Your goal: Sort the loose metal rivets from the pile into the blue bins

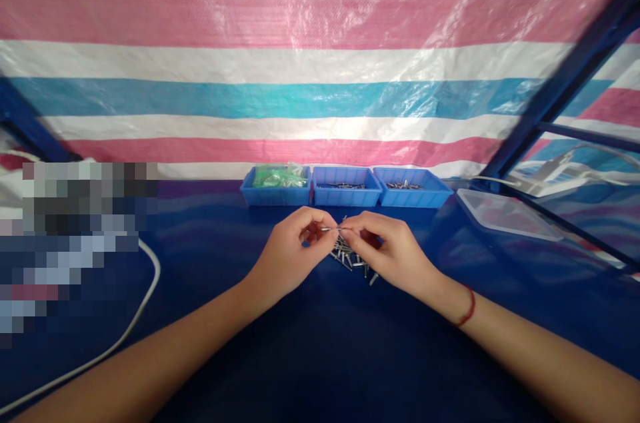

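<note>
Reader: What do the hands hold?

Author: The left hand (300, 246) and the right hand (395, 246) meet at the centre of our clock face, each closed thumb-to-finger on a slim metal piece (339, 229) lying level between them. Whether it is one part or two set end to end is too small to tell.

Reader: And around them?

Author: A loose pile of metal pieces (345, 256) lies at six o'clock on the dark blue tabletop (320, 356), partly hidden by the right hand. Beyond stand three blue bins: the left bin (277, 197) at ten, bearing a green packet (270, 177); the middle bin (347, 199) at twelve; the right bin (416, 200) at two. The last two contain small metal parts.

Reader: How is such a hold best managed?

Author: In our judgement, by light, opposed fingertip pressure with both wrists steady and the piece kept in line, so that it neither rolls nor skews; a hard squeeze could spring it loose among its neighbours.

Reader: Is any lettering legible?

Author: No brand, label or writing can be read on the bins, the packet or the striped sheet (320, 16) behind them at twelve; the obscured patch (75, 230) at nine cannot be made out
</note>
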`<state>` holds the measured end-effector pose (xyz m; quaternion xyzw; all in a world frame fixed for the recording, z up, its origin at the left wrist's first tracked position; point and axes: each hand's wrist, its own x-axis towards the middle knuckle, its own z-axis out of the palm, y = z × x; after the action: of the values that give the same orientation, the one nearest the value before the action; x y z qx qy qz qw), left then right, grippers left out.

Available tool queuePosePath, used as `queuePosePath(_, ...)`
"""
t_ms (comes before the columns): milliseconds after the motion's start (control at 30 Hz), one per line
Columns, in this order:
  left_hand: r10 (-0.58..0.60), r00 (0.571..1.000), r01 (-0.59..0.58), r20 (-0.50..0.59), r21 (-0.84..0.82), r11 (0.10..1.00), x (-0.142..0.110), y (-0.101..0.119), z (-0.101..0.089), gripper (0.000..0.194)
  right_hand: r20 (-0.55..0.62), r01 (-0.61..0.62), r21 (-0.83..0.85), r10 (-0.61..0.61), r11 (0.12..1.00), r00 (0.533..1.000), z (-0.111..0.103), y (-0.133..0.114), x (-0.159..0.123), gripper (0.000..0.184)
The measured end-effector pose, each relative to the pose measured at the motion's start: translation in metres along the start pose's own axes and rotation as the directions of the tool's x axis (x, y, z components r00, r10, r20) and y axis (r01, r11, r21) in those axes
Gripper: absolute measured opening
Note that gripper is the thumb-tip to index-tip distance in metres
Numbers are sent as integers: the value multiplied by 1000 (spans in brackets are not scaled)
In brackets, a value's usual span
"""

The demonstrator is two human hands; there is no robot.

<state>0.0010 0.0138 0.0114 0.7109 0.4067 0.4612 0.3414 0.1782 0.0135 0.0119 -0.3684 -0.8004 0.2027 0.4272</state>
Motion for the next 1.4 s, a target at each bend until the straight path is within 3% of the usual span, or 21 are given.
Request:
queuePosePath(67,17,1000,-17,-7,12,1000,0,0,0,14,-3,-43,42,44,998,999,1,1,1,19)
queuePosePath(167,26,1000,-25,-8,106,994,2,1,-3,28,-155,-185,162,210,969,965,-2,12,7,24)
queuePosePath(233,35,997,-53,71,279,959,4,3,-8,22,-300,-274,266,349,924,887,-11,26,14,24)
queuePosePath(300,49,983,-130,177,477,870,5,5,-13,15,-433,-314,398,478,862,764,-24,42,21,21)
queuePosePath(400,54,960,-234,276,680,695,5,7,-20,17,-497,-331,552,621,765,606,-44,63,30,14)
queuePosePath(500,-24,938,-258,347,742,619,3,10,-25,20,-488,-344,623,693,702,531,-55,71,33,15)
queuePosePath(567,-86,922,-253,378,754,606,2,11,-26,21,-476,-345,643,709,684,520,-54,69,33,16)
queuePosePath(700,-148,895,-254,422,751,610,0,10,-27,16,-434,-342,626,678,700,593,-42,56,30,16)
queuePosePath(833,-132,874,-277,467,704,655,1,5,-28,17,-357,-360,534,590,765,724,-27,43,24,17)
queuePosePath(967,-46,929,-186,368,571,800,4,-1,-23,19,-139,-327,358,396,875,908,-14,30,17,21)
queuePosePath(1033,-51,963,-66,265,414,908,6,-3,-17,19,11,-269,284,278,920,961,-9,23,12,19)
queuePosePath(1100,-87,980,54,180,181,982,6,-5,-10,16,108,-225,235,205,945,973,-4,16,8,21)
queuePosePath(1200,-113,988,126,109,-122,985,5,-7,-2,32,150,-154,148,132,977,980,0,7,3,23)
queuePosePath(1300,-123,988,141,90,-237,961,4,-6,2,46,115,-67,68,59,995,992,1,2,2,20)
queuePosePath(1400,-158,986,169,59,-322,932,3,-5,3,39,71,-2,-6,2,1000,997,0,0,1,16)
